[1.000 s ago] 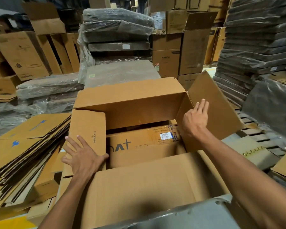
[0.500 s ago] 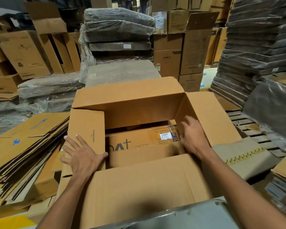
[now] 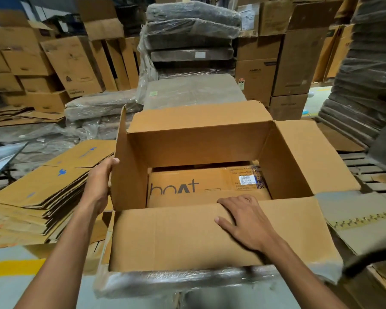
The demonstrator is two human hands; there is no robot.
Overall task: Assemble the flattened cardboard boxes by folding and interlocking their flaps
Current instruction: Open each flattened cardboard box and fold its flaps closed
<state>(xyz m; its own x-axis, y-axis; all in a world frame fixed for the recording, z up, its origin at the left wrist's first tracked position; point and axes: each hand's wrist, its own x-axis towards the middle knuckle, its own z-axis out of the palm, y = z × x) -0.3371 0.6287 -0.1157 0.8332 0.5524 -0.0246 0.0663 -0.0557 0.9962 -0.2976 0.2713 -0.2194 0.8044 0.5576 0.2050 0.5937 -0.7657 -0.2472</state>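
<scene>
A warehouse of stacked cartons and plastic-wrapped bundles (image 3: 192,30) fills the top of the frame. A pile of flattened boxes (image 3: 42,192) lies at the left. In the centre stands one open cardboard box (image 3: 198,150) with four flaps. The far flap (image 3: 198,119) and right flap (image 3: 310,157) are spread outward. The left hand (image 3: 100,184) grips the upright left flap (image 3: 126,175). The right hand (image 3: 243,221) lies flat, fingers spread, on the near flap (image 3: 169,237). Inside shows one carton printed "boat" (image 3: 187,186), bearing a label (image 3: 245,179).
</scene>
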